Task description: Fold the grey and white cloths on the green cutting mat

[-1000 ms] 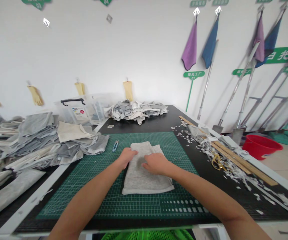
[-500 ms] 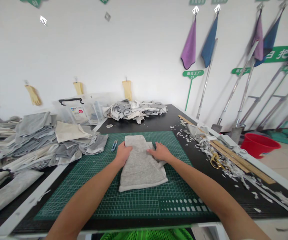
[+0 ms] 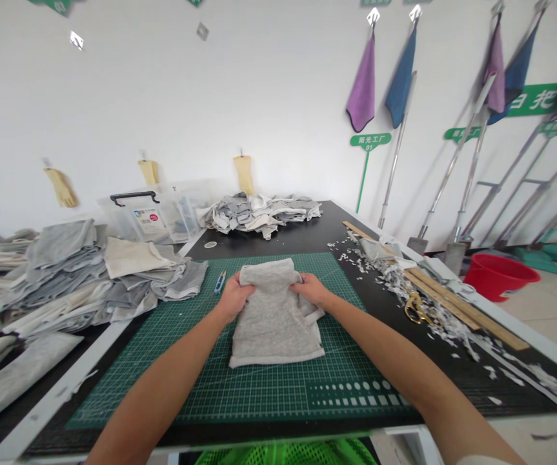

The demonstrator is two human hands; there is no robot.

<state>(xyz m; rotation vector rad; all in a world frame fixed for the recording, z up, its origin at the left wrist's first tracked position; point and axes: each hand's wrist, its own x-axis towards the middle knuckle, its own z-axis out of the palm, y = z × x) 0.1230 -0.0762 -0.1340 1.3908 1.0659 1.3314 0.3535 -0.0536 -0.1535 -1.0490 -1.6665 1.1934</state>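
A grey piece of fabric (image 3: pixel 275 323), looking like a small sewn garment piece, lies on the green cutting mat (image 3: pixel 162 374). Its far end is lifted slightly off the mat between both hands. My left hand (image 3: pixel 235 297) pinches the far left corner, thumb on top. My right hand (image 3: pixel 311 289) grips the far right corner the same way; its fingertips are partly hidden by the cloth. A folded flap sticks out at the fabric's right side. Close to my left hand, blue thread snips (image 3: pixel 220 282) rest on the mat.
Stacks of grey and cream fabric (image 3: pixel 70 271) fill the left. A clear plastic box (image 3: pixel 147 216) and another fabric heap (image 3: pixel 259 213) stand at the back. Wooden rulers (image 3: pixel 452 300), gold-handled scissors (image 3: pixel 416 310) and white scraps lie right. A red bucket (image 3: pixel 498 274) is on the floor.
My right hand has moved to the fabric's far right corner and taken hold there. The far edge is now spread wider and raised. The view has shifted slightly.
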